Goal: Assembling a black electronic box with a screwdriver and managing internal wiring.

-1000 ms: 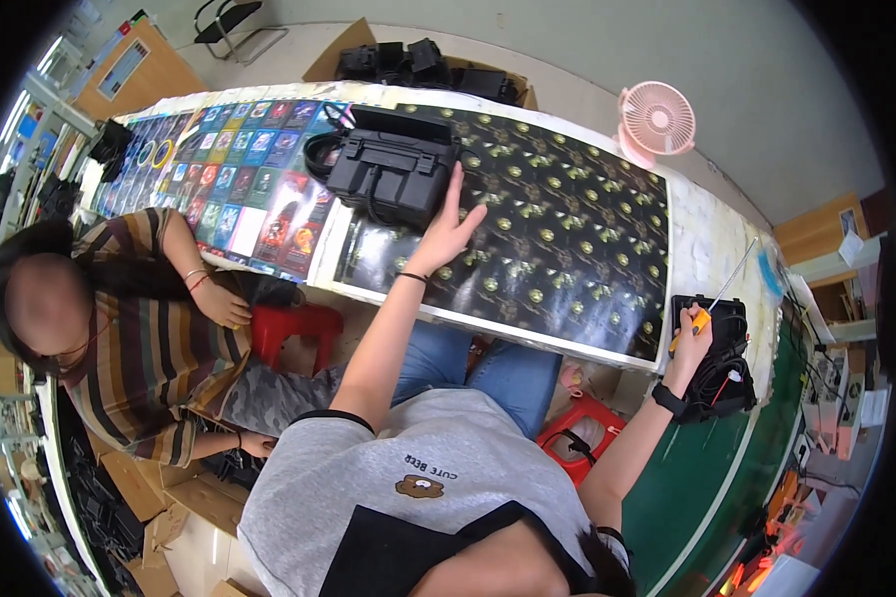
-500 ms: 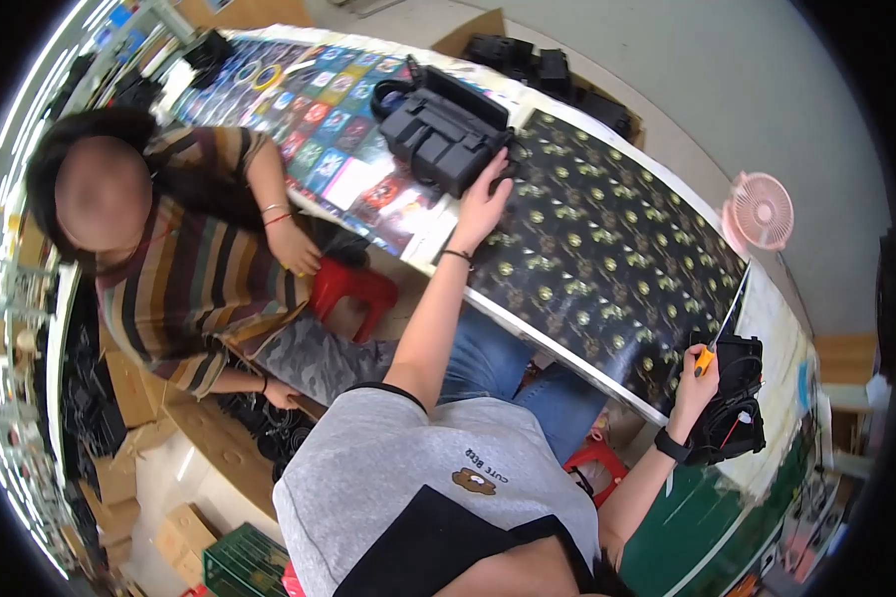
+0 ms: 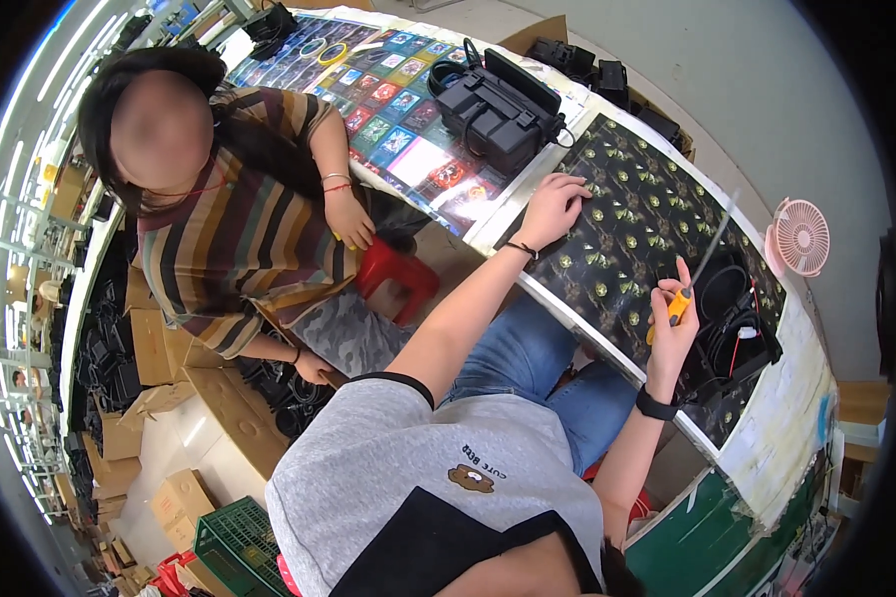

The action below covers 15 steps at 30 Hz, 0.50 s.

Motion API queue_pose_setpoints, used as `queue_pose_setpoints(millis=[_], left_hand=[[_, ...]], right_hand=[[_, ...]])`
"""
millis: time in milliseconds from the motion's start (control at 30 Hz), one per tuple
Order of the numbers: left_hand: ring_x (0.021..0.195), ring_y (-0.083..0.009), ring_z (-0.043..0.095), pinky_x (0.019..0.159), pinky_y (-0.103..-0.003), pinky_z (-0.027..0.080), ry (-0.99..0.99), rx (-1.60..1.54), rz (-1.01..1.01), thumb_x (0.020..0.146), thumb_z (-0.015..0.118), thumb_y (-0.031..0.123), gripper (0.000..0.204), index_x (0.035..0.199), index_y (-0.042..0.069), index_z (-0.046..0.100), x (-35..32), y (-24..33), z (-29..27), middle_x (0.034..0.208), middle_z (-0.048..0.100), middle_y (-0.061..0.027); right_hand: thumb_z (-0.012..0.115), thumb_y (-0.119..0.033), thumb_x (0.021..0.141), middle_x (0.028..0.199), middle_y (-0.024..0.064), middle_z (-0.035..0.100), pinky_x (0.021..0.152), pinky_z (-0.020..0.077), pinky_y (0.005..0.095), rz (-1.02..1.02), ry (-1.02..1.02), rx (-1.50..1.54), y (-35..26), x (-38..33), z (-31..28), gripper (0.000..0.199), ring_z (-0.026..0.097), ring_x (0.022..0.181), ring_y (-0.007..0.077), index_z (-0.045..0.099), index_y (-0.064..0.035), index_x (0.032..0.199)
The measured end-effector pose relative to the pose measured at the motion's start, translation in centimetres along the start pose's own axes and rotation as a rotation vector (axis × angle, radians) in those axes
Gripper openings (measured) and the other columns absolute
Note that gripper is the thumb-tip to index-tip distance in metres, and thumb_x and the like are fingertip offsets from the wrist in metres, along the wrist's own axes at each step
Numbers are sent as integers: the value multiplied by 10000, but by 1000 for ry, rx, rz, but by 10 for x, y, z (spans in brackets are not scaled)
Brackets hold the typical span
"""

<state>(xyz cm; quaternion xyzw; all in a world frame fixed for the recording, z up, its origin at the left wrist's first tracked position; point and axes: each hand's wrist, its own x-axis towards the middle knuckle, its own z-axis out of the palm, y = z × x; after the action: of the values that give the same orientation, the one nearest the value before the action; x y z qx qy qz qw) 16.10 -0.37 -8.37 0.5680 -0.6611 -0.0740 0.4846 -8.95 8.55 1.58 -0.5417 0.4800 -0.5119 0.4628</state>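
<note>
My left hand (image 3: 551, 207) rests with fingers curled on the dark patterned table cover (image 3: 635, 221), just beside a black device case (image 3: 496, 107). My right hand (image 3: 673, 320) is closed around the orange handle of a long screwdriver (image 3: 695, 279), whose thin shaft points up and away. Right of that hand lies a black unit with red and black wires (image 3: 735, 328). My grey shirt and blue jeans fill the lower middle of the view.
A person in a striped shirt (image 3: 229, 239) sits to my left by a red stool (image 3: 398, 274). A pink fan (image 3: 798, 237) stands at the table's far right. Cardboard boxes (image 3: 184, 368) and a green crate (image 3: 234, 547) lie on the floor at lower left.
The view has swung left and down, bringing the seated person closer in. My left hand has curled and drawn back from the black case. My right hand still holds the screwdriver.
</note>
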Motion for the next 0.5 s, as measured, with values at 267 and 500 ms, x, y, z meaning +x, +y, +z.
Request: queue_pose_setpoints(millis=[267,500], left_hand=[[1115,-279,590,1000,-397,456,22,-37,12,854,607,84,147,921,99,737,0,-4,0,1107,705,-54],[1051,-304,607,967,-397,467,53,-61,70,825,606,60,128,854,73,730,5,-3,2,968,718,-70]], right_hand=[[560,4,941,1316,207,584,593,405,175,-367,373,28,-26,-53,-50,55,488,673,47,576,-31,982],[583,-170,996,1265,52,630,527,359,162,-182,770,-300,32,-67,-142,228,459,671,29,632,-66,1193]])
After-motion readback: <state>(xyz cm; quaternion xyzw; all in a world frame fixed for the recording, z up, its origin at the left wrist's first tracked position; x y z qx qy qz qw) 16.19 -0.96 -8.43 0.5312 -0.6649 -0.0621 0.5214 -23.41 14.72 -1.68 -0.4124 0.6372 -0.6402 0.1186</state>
